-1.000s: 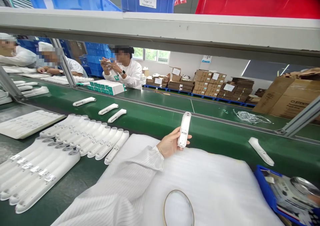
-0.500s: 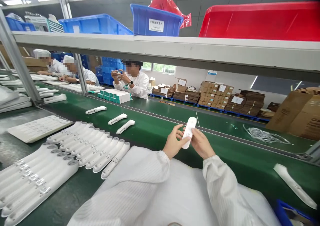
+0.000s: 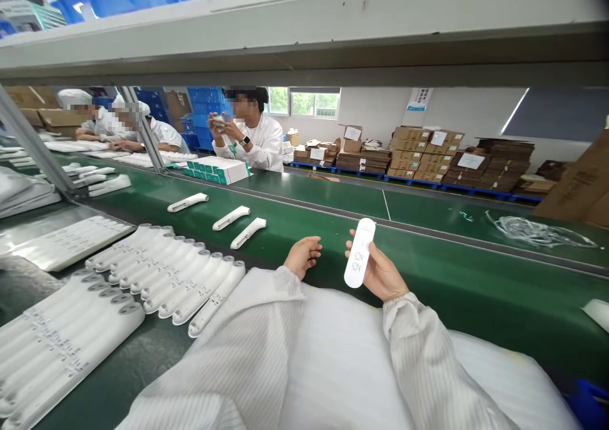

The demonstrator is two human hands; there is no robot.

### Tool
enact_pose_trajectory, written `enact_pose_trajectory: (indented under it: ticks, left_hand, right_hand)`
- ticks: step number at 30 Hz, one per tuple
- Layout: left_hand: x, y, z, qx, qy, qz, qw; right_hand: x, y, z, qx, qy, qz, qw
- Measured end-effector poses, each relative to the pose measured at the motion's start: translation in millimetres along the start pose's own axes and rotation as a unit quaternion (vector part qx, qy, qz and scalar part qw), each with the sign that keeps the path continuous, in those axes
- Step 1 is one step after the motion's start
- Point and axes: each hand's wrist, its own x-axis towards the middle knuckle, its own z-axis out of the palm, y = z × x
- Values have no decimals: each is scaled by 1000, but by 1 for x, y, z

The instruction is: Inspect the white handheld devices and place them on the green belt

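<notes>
My right hand grips a long white plastic casing with rounded ends, upright above the green belt. Two round dark marks show on its lower face, and faint print near the top. To the left, apart from the casing, my left hand is open, with loosely bent fingers and nothing in it. Beyond it three white angled casings lie spaced out on the green belt. On the bench to my left lie rows of similar white casings, side by side.
A white foam sheet lies in front of me. Overhead runs a shelf. A metal post stands at left. Across the belt, a co-worker holds something beside white-and-green boxes. A blue bin sits at lower right.
My left hand has let go of the white casing and moved left. My right hand now holds it alone. The view has tilted down and turned slightly.
</notes>
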Motion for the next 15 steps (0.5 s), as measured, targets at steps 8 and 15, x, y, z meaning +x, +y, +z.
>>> enact_pose_trajectory:
  ticks: [8, 15]
  left_hand:
    - [-6, -10, 8, 152, -30, 66, 986]
    - [-6, -16, 7, 236, -51, 127, 962]
  right_hand:
    - [4, 7, -2, -135, 94, -48, 985]
    - [16, 11, -27, -658, 253, -47, 708]
